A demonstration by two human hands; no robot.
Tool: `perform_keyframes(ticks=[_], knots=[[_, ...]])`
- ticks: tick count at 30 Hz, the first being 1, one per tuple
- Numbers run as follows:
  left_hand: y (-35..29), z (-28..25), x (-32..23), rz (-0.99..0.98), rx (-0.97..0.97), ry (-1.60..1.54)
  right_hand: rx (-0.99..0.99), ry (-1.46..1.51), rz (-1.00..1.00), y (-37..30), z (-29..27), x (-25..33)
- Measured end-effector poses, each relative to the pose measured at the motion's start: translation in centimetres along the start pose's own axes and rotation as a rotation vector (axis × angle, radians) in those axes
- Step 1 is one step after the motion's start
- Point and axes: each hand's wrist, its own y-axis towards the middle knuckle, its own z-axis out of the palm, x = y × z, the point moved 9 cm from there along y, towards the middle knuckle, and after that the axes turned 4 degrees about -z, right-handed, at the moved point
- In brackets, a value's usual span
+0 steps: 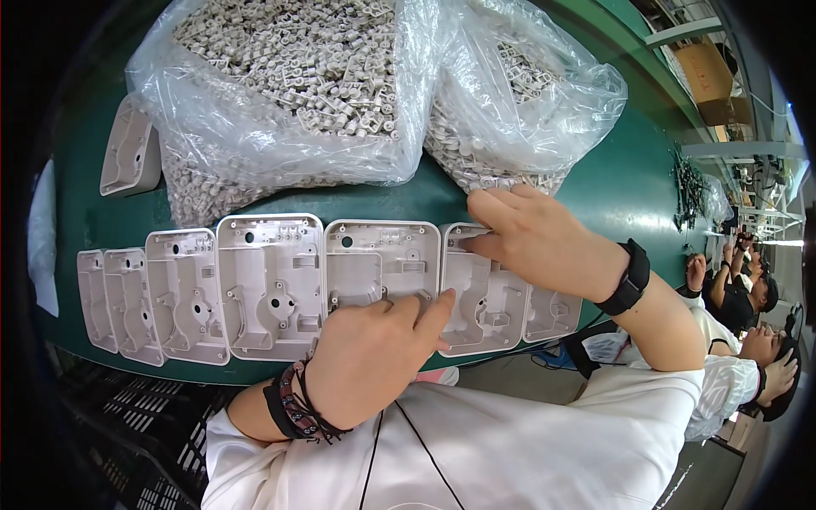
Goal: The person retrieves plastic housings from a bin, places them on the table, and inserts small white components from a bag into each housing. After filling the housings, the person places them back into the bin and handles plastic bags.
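A row of light grey plastic housings (270,293) lies along the near side of the green table, open sides up. Each has moulded walls, posts and holes. Over the near part of one housing (384,242) is my left hand (370,353), its fingers curled and its index finger reaching toward the wall of the housing to its right. What those fingers hold, if anything, is hidden. My right hand (531,234) bends over the far end of that right-hand housing (484,314), thumb and fingers closed together at its far left corner. Whatever is between them does not show.
Two clear plastic bags (280,153) (518,110) full of small grey plastic parts stand behind the row. Another housing (132,153) leans at the far left. A black crate (161,442) is below the table edge. Co-workers (739,289) sit at the right.
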Motion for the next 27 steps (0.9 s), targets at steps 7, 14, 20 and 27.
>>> perform_keyframes(ticks=[7, 14, 20, 27], knots=[[-1.1, -1.6, 0.0, 0.007, -0.028, -0.018, 0.014, 0.059, 0.071, -0.2, -1.2, -0.2], [-2.2, -4.8, 1.2, -0.005, -0.247, -0.171, 0.022, 0.004, 0.051, -0.5, 0.2, 0.2], [-3.3, -6.7, 2.3, -0.036, -0.402, -0.355, -0.274, 1.079, 0.342, 0.5, -2.6, 2.3], [-2.3, -7.3, 1.1, -0.004, -0.360, -0.465, -0.062, 1.890, 0.490, 2.2, 1.9, 5.6]])
